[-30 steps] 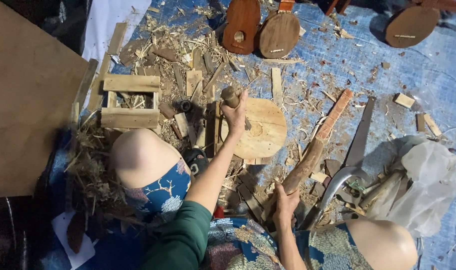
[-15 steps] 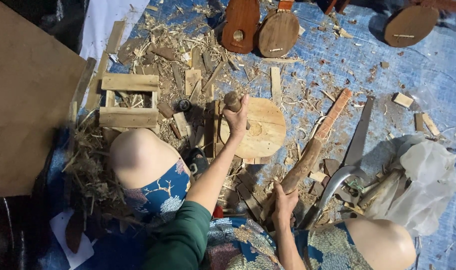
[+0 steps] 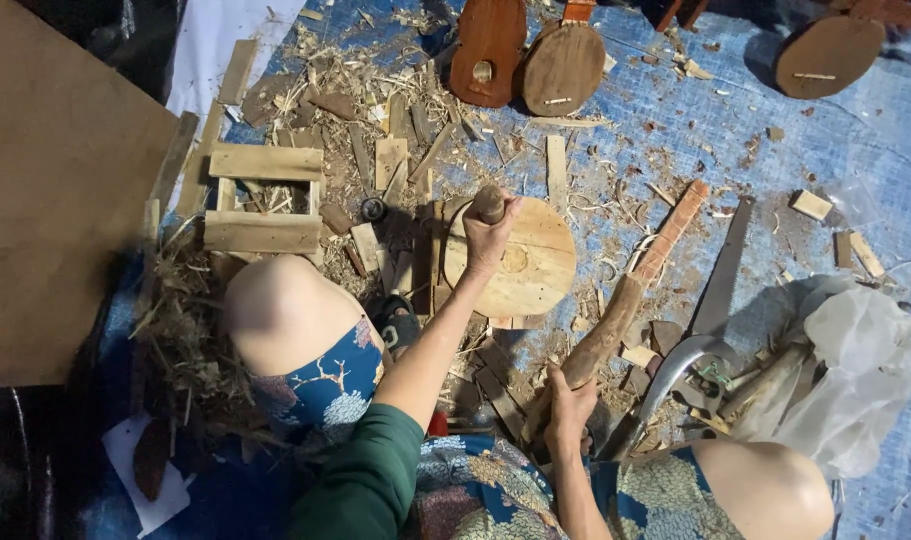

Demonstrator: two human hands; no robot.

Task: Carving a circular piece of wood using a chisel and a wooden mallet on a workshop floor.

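It was a floor woodworking workshop: wood shavings (image 3: 615, 190) beside unfinished small guitar bodies (image 3: 525, 60) covered a blue tarp (image 3: 735, 130).

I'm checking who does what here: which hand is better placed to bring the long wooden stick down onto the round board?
Probably the right hand: it grips the long wooden stick at its near end. The left hand is closed around a short wooden handle standing on the round wooden board.

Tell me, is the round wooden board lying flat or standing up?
Lying flat. The round wooden board shows its whole face on the blue tarp, under the left hand.
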